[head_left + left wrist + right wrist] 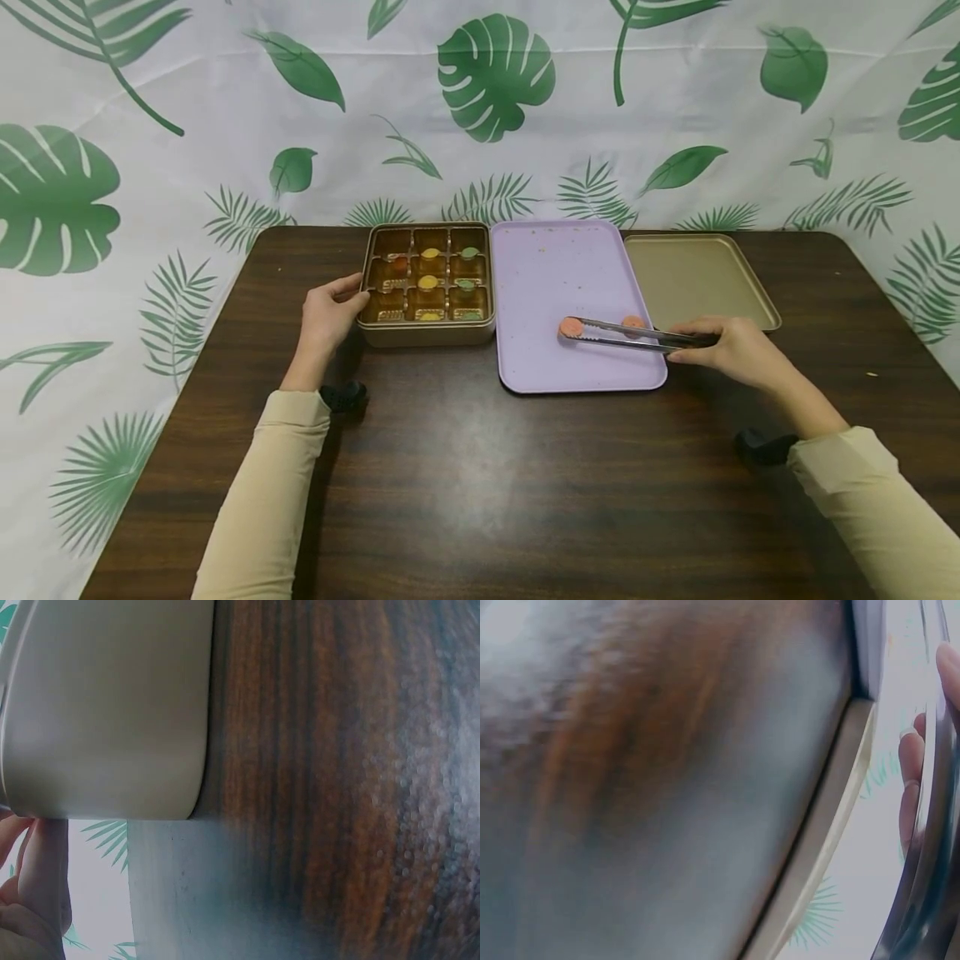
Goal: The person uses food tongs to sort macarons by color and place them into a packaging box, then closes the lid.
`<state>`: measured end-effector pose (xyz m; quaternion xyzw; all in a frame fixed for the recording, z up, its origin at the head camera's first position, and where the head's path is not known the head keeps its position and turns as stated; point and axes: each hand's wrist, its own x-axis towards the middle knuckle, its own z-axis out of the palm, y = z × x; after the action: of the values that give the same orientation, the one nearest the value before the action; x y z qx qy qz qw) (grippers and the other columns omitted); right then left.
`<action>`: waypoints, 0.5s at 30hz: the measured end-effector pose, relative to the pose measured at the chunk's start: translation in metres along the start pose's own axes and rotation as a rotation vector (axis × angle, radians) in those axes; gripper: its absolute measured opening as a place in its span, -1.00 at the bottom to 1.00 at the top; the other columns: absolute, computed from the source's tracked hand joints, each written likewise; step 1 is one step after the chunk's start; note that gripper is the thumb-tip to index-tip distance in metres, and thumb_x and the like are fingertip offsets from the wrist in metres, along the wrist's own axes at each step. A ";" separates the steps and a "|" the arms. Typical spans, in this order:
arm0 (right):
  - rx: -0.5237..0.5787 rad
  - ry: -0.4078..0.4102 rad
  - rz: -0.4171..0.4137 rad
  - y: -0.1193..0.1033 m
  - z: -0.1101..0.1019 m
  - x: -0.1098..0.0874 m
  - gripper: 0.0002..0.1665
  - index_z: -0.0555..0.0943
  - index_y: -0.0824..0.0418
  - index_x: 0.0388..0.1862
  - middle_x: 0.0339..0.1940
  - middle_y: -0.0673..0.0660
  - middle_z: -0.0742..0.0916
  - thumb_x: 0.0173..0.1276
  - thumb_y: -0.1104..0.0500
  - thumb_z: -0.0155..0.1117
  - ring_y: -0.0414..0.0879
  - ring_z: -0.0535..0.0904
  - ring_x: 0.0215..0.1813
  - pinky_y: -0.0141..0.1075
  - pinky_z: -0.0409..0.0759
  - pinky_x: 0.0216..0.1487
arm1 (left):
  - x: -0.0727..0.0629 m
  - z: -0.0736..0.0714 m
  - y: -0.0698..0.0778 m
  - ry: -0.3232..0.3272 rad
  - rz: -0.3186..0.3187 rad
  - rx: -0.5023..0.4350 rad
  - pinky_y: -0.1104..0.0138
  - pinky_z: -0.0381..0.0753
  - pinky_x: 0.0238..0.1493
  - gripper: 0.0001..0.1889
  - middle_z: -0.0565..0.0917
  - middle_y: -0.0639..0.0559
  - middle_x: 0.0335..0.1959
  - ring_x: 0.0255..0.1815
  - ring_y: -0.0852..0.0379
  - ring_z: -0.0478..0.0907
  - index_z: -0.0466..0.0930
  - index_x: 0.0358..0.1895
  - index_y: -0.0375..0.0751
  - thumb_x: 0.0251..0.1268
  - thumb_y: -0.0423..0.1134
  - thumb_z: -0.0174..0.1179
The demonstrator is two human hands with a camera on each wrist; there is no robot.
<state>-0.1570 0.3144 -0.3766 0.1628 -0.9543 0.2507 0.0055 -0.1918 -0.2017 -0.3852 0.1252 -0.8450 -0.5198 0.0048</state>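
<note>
In the head view, my right hand grips metal tongs over a lilac tray. The tips of the tongs are around a round, pink-orange, cookie-like piece at the tray's near part. A second pink-orange piece lies on the tray beside the tongs' arms. My left hand touches the left side of a gold tin with thumb and fingers. A brown divided insert fills the tin; yellow, green and red round pieces sit in its compartments.
A flat gold lid lies right of the tray, near the right forearm. Small crumbs dot the tray's far part. Tin, tray and lid stand in a row on the dark wooden table. A leaf-printed cloth hangs behind the table.
</note>
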 end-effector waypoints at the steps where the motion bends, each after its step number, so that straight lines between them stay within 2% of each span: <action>1: -0.003 0.001 0.002 -0.001 -0.001 0.001 -0.60 0.74 0.14 -0.10 -0.21 0.19 0.79 0.05 0.07 0.53 -0.53 0.50 -0.25 -0.57 0.44 -0.29 | 0.000 0.000 0.000 0.000 -0.002 -0.001 0.07 0.52 0.20 -0.56 0.54 -0.24 0.23 0.23 -0.11 0.51 0.44 0.31 -0.19 0.38 -0.25 0.10; 5: -0.016 0.008 0.001 -0.005 -0.006 0.008 -0.60 0.74 0.19 -0.11 -0.25 0.23 0.78 0.05 0.09 0.52 -0.46 0.52 -0.32 -0.52 0.45 -0.38 | -0.001 -0.001 0.002 -0.003 -0.004 0.000 0.08 0.51 0.21 -0.56 0.55 -0.26 0.23 0.23 -0.11 0.51 0.44 0.31 -0.20 0.39 -0.25 0.09; 12: -0.003 0.057 0.030 -0.016 -0.015 0.025 -0.57 0.73 0.27 -0.09 -0.21 0.34 0.76 0.04 0.13 0.53 -0.49 0.46 -0.36 -0.55 0.42 -0.44 | -0.001 -0.002 0.003 -0.002 -0.009 -0.001 0.10 0.52 0.19 -0.56 0.56 -0.25 0.21 0.20 -0.09 0.53 0.45 0.30 -0.20 0.38 -0.26 0.10; 15: -0.012 0.062 0.037 -0.023 -0.017 0.035 -0.57 0.72 0.25 -0.08 -0.19 0.33 0.76 0.06 0.10 0.51 -0.38 0.54 -0.32 -0.52 0.43 -0.43 | -0.001 -0.002 0.003 -0.001 -0.008 0.003 0.10 0.53 0.19 -0.57 0.56 -0.25 0.21 0.20 -0.09 0.53 0.45 0.30 -0.20 0.38 -0.25 0.10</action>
<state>-0.1836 0.2926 -0.3478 0.1371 -0.9580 0.2498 0.0314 -0.1915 -0.2016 -0.3817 0.1281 -0.8452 -0.5188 0.0021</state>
